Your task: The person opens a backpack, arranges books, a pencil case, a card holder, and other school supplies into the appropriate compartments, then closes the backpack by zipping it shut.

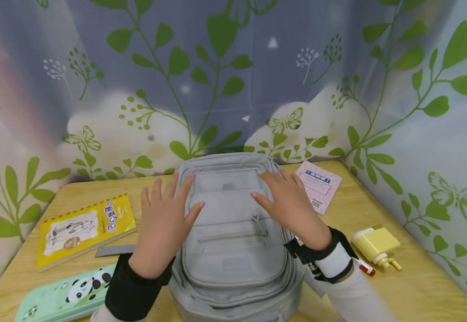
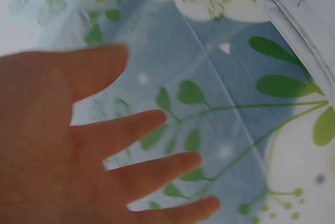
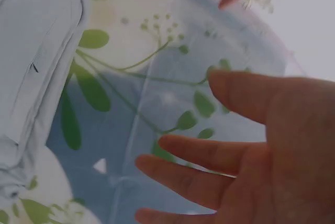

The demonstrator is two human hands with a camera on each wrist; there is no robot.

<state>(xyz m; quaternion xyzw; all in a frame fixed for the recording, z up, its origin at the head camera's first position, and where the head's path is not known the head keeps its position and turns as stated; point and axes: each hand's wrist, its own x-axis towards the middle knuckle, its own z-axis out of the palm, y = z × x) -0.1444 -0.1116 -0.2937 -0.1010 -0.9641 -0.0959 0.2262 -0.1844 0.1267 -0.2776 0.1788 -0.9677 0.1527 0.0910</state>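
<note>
A grey backpack lies on the wooden table in the middle of the head view, its front pocket zipper facing up. My left hand hovers over its left side with spread fingers, holding nothing. On the other side, my right hand is held over the backpack's right edge, fingers extended and likewise holding nothing. Both wrist views show the palms, the left hand and the right hand, with gaps between the fingers. Part of the backpack appears at the left of the right wrist view.
To the left lie a yellow book, a grey strip and a green panda pencil case. At right are a pink booklet, a yellow pencil sharpener-like device and a red-and-white pen. A leaf-patterned curtain hangs behind the table.
</note>
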